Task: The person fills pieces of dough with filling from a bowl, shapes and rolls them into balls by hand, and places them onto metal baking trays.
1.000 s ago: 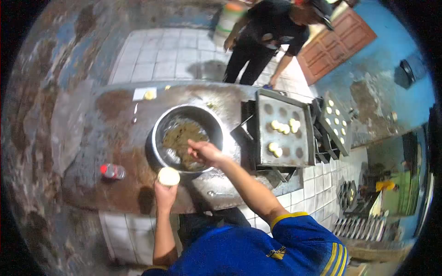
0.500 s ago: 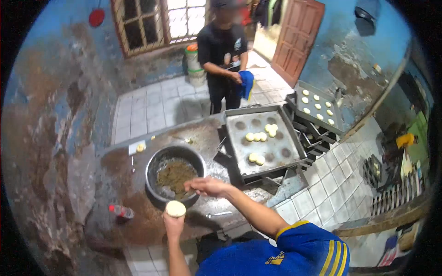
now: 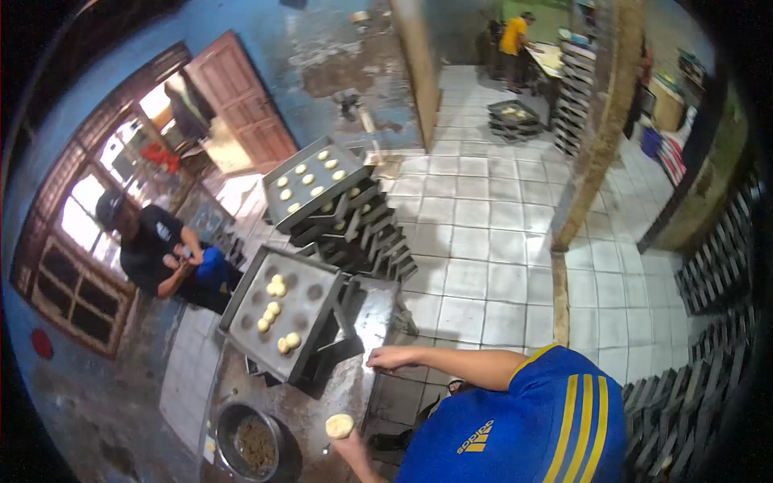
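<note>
My left hand (image 3: 348, 447) is closed around a pale, flattened round of dough (image 3: 339, 425), its top face showing, above the table's front edge. To its left stands a deep metal bowl (image 3: 278, 451) with a brown, crumbly filling (image 3: 256, 444) inside. My right hand (image 3: 388, 357) is at the table edge beyond the dough, fingers curled together; whatever may be in them is hidden. Beyond the bowl, a square metal tray (image 3: 302, 328) carries several pale dough balls (image 3: 274, 310) in small clusters, with dark round marks on its bottom.
Past the tray, stacked metal trays (image 3: 342, 211) stand with more dough balls on top. A person in black (image 3: 165, 249) holds a blue cloth (image 3: 212, 267) across the table. Far off, a person in yellow (image 3: 514, 36) bends at a table. A wooden post (image 3: 600, 129) rises from the tiled floor.
My view has swung to the right. My right hand has left the bowl for the table edge, its fingers going from stretched to curled. The dough stays in my left hand.
</note>
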{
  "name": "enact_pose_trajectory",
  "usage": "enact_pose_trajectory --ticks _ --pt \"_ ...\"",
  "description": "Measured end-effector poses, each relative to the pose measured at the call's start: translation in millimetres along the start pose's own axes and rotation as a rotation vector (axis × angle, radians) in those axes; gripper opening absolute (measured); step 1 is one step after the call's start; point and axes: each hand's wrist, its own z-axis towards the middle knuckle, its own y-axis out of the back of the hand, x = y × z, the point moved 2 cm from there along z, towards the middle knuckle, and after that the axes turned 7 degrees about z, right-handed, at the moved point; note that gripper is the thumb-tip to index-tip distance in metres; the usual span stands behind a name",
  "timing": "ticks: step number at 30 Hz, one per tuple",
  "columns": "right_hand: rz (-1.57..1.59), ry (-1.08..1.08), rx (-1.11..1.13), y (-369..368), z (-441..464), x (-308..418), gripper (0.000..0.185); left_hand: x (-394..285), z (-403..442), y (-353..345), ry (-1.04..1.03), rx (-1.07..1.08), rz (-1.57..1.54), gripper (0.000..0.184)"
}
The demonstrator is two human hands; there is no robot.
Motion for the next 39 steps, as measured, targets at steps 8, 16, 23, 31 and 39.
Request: enact_pose_trajectory --ticks 8,16,23,31,39 --pt "1.090 -0.162 -0.319 132 -200 -100 0.024 -88 32 -64 -0.120 0.247 -0.321 0.045" --pt "0.993 0.106 -0.613 142 -251 -61 0.044 -157 28 -116 -0.248 0.441 -0.329 0.043" --pt "0.211 0.479 -0.279 70 -233 115 0.042 -256 24 -94 -0.409 0.659 -0.228 0.031" --pt "-0.493 1.053 -0.353 -67 -149 252 0.035 -251 64 17 -0.514 0.664 -0.302 0.043" --pt "-1.303 0.966 -0.152 -177 -87 266 0.070 -184 112 136 -0.469 0.467 -0.286 0.039"
